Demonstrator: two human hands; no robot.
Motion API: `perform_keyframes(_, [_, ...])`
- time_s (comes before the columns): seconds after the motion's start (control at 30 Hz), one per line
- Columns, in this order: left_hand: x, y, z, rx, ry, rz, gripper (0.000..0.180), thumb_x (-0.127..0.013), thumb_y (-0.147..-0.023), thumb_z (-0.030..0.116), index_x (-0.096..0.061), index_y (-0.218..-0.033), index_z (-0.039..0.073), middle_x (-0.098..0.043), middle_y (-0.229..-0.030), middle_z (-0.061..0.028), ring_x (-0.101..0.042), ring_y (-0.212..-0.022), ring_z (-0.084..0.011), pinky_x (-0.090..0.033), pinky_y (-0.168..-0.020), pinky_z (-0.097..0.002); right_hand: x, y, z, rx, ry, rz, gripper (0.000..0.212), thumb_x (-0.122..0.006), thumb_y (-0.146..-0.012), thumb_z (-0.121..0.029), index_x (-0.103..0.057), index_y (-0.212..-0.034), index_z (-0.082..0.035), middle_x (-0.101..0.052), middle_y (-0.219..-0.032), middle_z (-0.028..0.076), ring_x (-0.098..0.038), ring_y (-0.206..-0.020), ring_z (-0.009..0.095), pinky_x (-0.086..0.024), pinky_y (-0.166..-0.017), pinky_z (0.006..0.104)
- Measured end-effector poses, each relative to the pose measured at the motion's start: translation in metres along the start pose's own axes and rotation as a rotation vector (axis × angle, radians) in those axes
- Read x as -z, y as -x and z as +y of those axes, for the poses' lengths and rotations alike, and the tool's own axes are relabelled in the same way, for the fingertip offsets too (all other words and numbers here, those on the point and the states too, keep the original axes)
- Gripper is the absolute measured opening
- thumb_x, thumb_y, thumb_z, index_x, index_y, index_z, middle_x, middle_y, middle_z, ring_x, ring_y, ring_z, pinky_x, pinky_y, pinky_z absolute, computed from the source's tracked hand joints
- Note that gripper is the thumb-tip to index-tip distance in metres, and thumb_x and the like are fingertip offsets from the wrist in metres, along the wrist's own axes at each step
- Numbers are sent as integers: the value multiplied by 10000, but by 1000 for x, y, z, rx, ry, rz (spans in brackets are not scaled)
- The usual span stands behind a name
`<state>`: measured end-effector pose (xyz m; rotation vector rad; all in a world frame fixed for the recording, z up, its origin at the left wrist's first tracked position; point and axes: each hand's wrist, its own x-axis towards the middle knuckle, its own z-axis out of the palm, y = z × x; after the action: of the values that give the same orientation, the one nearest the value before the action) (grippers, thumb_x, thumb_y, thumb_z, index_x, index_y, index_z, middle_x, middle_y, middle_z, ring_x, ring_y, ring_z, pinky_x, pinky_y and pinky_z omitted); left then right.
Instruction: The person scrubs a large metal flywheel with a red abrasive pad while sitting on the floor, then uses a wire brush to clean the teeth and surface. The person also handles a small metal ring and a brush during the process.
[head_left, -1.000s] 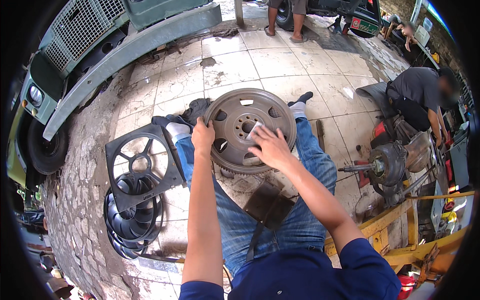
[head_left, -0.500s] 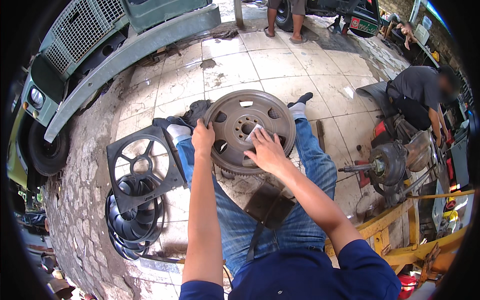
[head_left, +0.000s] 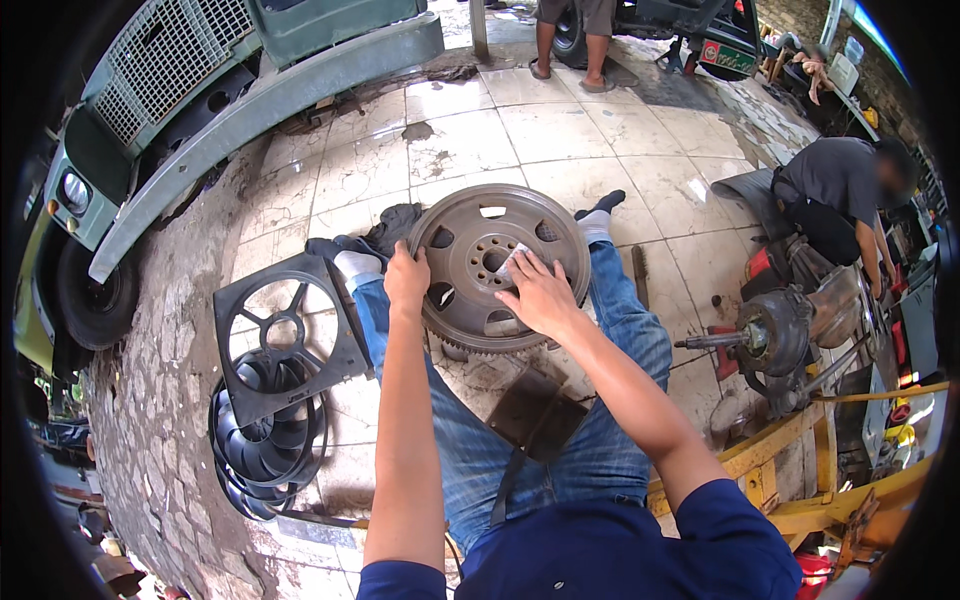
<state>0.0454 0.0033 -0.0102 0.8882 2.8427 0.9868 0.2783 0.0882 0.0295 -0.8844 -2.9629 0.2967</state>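
A round grey metal flywheel (head_left: 462,217) with a toothed edge leans between my legs, its face turned up toward me. It has a ring of bolt holes around a centre hole and several larger windows farther out. My left hand (head_left: 407,279) is closed around its left rim. Against the face, just right of the centre hole, my right hand (head_left: 543,296) presses a small pale grey sheet (head_left: 513,259) under its fingers. Whether the sheet is sandpaper or cloth I cannot tell. The flywheel's underside is hidden.
To the left lie a black fan shroud (head_left: 232,340) and black fans (head_left: 262,440). A dark open pouch (head_left: 538,412) rests between my thighs. At right stand a greasy axle assembly (head_left: 775,333), a yellow frame (head_left: 800,510) and a crouching person (head_left: 835,185). A truck bumper (head_left: 270,115) spans the far left.
My right hand and the pale sheet have shifted slightly right and up across the flywheel's face. My left hand keeps its hold on the rim.
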Motion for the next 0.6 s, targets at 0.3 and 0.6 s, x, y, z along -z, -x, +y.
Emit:
perform_keyframes(0.3, [1,-1,-1,-1,13,-4,443,-576,-927,330,-533,-1256,36,-672,-1056,-264,-643,-992,-443,-512,-854,-507,-5,6,1,33,24,17,700,-484,-964,-501,-386,-1444,-1,-343,-1537,158,-278,-1447,286,-263,-1130,582])
perform_keyframes(0.6, [2,3,4,2,-11,-2,425,-579,-928,319,-531,-1242,36,-681,-1046,-241,-652,-980,-426,-519,-841,-503,-11,-1,-1,12,88,83,711,-523,-942,-509,-406,-1434,-9,-364,-1527,152,-305,-1436,281,-276,-1117,589])
